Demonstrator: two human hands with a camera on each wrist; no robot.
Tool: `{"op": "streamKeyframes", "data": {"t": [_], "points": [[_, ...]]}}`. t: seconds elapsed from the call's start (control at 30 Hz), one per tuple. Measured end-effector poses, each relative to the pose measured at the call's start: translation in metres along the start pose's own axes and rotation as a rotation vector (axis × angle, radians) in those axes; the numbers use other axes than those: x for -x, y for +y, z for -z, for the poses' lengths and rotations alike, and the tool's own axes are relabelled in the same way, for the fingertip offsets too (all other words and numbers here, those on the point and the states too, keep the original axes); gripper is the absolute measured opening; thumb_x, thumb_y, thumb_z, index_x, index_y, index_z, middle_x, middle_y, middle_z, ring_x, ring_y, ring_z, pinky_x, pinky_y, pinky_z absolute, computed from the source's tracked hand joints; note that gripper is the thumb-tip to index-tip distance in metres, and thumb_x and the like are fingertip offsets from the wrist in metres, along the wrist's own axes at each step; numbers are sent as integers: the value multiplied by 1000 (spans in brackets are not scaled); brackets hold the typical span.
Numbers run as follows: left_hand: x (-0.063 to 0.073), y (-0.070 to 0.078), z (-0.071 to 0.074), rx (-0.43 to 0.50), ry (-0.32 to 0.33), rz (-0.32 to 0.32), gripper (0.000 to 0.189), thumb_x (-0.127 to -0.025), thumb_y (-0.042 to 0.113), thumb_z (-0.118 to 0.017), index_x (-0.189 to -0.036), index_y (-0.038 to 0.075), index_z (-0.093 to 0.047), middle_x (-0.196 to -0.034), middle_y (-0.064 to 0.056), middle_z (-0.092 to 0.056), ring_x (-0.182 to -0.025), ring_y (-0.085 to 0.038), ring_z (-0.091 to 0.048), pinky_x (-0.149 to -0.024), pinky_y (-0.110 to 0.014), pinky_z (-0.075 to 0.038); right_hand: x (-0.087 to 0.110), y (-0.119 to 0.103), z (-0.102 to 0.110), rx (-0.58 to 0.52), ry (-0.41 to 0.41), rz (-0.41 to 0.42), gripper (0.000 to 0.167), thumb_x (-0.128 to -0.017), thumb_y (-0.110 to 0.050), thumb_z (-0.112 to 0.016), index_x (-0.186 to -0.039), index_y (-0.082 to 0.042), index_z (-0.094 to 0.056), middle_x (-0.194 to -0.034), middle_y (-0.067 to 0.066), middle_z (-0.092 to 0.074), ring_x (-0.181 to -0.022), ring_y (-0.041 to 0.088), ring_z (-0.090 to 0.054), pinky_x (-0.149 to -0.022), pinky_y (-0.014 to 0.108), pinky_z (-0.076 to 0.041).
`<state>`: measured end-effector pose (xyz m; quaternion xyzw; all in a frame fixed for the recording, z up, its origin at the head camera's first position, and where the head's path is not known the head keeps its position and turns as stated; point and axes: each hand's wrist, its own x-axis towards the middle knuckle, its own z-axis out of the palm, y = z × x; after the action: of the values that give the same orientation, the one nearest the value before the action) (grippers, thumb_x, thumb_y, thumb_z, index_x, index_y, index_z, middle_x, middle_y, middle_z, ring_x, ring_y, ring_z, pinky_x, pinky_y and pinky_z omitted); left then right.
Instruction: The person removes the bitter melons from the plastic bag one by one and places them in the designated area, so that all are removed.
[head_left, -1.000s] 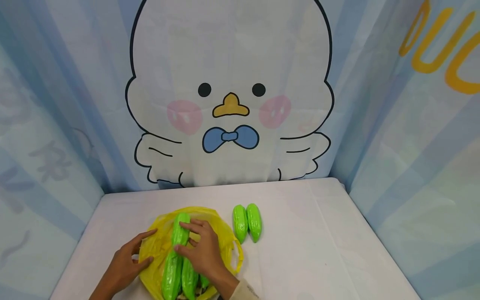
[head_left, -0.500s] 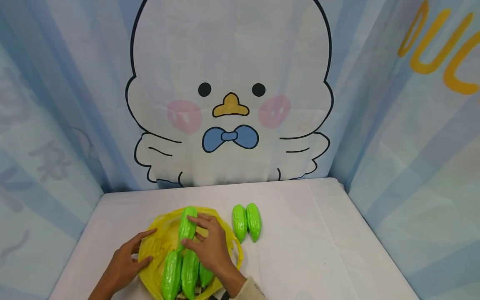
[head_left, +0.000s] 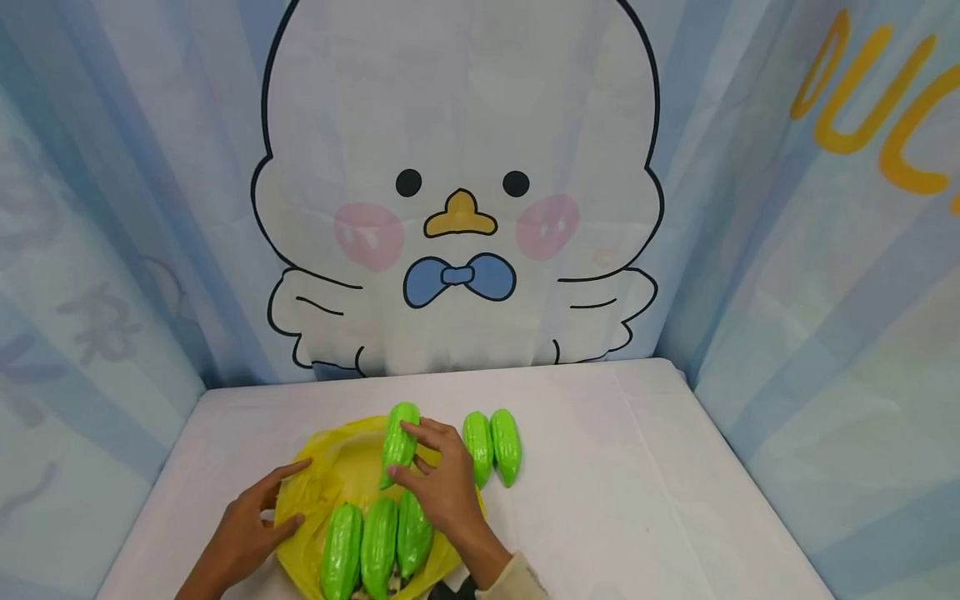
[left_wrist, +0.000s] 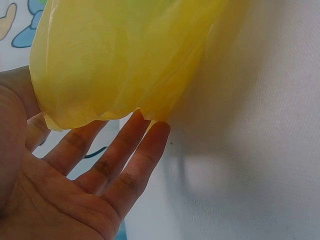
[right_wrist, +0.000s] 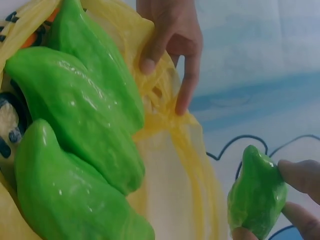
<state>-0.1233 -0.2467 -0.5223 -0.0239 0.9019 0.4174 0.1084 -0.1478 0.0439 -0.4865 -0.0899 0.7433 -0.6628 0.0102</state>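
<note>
My right hand (head_left: pixel 447 475) holds a shiny green bitter melon (head_left: pixel 401 437) between thumb and fingers, over the far right part of the yellow plastic bag (head_left: pixel 318 467). In the right wrist view, this melon (right_wrist: pixel 257 195) is tilted, with its tip pointing up. Three more bitter melons (head_left: pixel 378 546) lie side by side in the bag's near part. My left hand (head_left: pixel 251 521) rests at the bag's left edge with thumb and fingers spread. From the left wrist view, its extended fingers (left_wrist: pixel 127 175) touch the yellow plastic.
Two more green bitter melons (head_left: pixel 492 448) lie side by side on the white-covered table (head_left: pixel 600 483), right of the bag. A fabric backdrop (head_left: pixel 465 100) with a cartoon duck stands behind the table, and curtain-like panels rise on both sides.
My right hand has lifted the bitter melon away from the others and carried it right and toward the back. The left hand has stayed at the bag's edge.
</note>
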Motion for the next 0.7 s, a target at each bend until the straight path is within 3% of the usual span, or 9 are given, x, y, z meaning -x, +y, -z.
{"op": "streamKeyframes", "data": {"t": [0.43, 0.7], "points": [[0, -1, -1, 8, -7, 6, 76, -93, 19, -82, -160, 16, -46, -156, -32, -50, -109, -28, -71, -87, -45, -66, -2, 2, 17, -3, 61, -19, 57, -88, -9, -86, -141, -20, -69, -159, 11, -47, -142, 33, -54, -110, 42, -56], [0, -1, 0, 0, -10, 7, 76, -94, 24, -82, -161, 16, -46, -159, -32, -48, -109, -28, -71, -87, -46, -66, -3, 5, 27, 11, 85, -4, 55, -89, -10, -86, -141, -19, -69, -159, 14, -47, -143, 35, -53, -109, 36, -56]]}}
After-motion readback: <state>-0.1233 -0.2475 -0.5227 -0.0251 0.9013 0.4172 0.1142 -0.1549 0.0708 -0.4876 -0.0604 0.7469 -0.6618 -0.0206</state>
